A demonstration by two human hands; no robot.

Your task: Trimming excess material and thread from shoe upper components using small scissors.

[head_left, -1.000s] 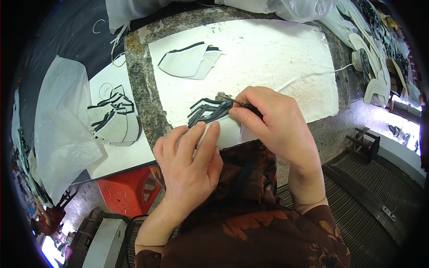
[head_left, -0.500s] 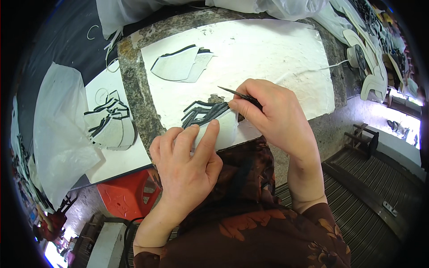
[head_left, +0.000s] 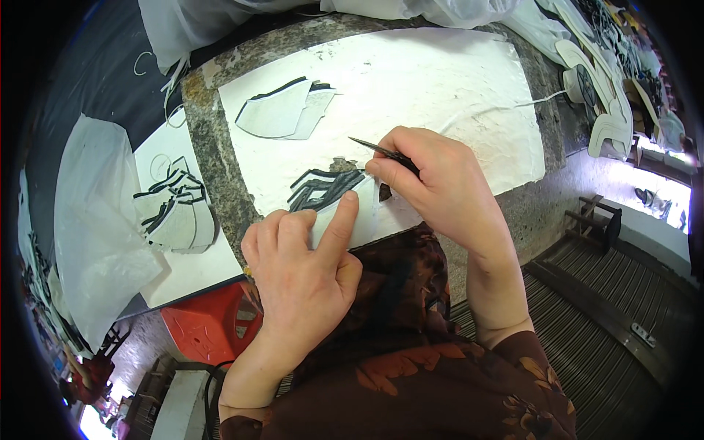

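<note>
A white curved piece [head_left: 359,220] with dark trim lies at the front edge of the white board. My left hand [head_left: 301,264] rests palm down on it, fingers spread, the index tip pressing near the dark strip [head_left: 334,192]. My right hand [head_left: 440,183] is closed round a slim black pointed tool [head_left: 389,155], whose tip points up and left above the board. The right thumb and fingertip meet at the far right end of the strip; whether they pinch it I cannot tell. More dark-edged layers show just left of it.
Two white dark-edged pieces [head_left: 275,110] lie farther back on the white board [head_left: 440,73]. To the left, a pile of similar pieces [head_left: 183,216] sits beside a translucent plastic sheet [head_left: 99,220]. A spool [head_left: 578,86] with white tape stands at the right. A red stool [head_left: 205,326] is below.
The view has shifted slightly, so the board and pieces appear a little farther left. My left hand still presses the piece, and my right hand keeps the pointed tool at its edge.
</note>
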